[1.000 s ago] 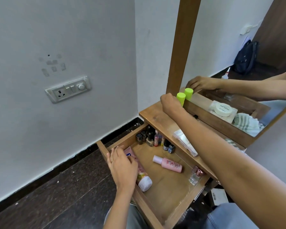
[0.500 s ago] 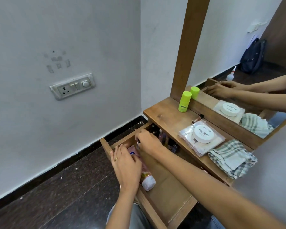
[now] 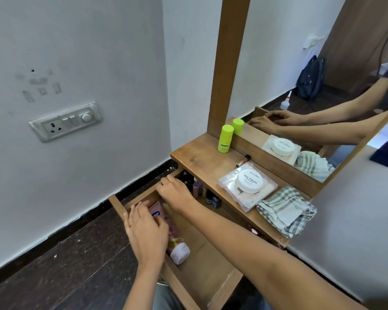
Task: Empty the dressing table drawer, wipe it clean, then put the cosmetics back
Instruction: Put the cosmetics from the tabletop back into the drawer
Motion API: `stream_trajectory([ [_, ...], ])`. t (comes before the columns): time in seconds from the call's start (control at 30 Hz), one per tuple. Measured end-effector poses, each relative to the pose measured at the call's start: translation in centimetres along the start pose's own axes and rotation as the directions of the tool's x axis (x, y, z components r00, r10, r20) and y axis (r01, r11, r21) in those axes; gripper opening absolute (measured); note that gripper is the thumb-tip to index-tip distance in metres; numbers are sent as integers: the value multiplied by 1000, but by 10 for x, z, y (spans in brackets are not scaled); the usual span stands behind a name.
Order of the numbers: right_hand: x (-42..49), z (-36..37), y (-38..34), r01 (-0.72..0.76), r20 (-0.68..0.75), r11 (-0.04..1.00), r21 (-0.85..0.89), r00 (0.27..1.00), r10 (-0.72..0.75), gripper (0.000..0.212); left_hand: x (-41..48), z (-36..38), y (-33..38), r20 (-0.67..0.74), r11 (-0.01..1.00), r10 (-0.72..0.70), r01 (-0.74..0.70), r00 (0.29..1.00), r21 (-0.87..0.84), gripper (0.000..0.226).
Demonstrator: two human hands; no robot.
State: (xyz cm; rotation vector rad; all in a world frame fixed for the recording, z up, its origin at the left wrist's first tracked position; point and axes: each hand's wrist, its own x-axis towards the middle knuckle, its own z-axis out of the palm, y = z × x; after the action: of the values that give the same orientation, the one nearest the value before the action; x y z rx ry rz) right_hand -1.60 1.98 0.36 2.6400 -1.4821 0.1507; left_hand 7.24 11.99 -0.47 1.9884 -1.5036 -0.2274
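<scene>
Wooden pull-out drawer [image 3: 199, 260] stands open beneath the wooden bench [image 3: 199, 153], and emptying it seems barely begun. On the bench lie a grey checked cloth [image 3: 285, 211] and a white nail-polish tub on a clear packet [image 3: 250, 181]. Left grip [image 3: 147, 231] curls over a pink squeeze tube with a white cap [image 3: 177, 247] along the drawer's left wall. A lime-green bottle [image 3: 225, 139] stands on the bench. Right grip [image 3: 175, 191] curls among small dark bottles [image 3: 212, 198] at the drawer's back; clamped or not, I cannot tell. Wiping and restocking remain.

Matt wood drawer [image 3: 220, 285]; checked cloth [image 3: 286, 210]; glossy plastic tube [image 3: 174, 240].
</scene>
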Motion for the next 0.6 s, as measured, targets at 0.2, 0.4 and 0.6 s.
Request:
stream_trajectory([
  [0.2, -5, -7, 7, -60, -28, 987, 147, 998, 65, 30, 0, -1, 1, 3, 1000, -5, 5, 1000, 3, 35],
  [0.4, -6, -99, 102, -422, -581, 886, 191, 679, 449, 17, -1, 0, 0, 14, 1000, 3, -3, 1000, 10, 36],
  [0.6, -4, -96, 154, -607, -221, 793, -59, 782, 582, 22, -1, -3, 1, 8, 1000, -2, 2, 1000, 21, 35],
])
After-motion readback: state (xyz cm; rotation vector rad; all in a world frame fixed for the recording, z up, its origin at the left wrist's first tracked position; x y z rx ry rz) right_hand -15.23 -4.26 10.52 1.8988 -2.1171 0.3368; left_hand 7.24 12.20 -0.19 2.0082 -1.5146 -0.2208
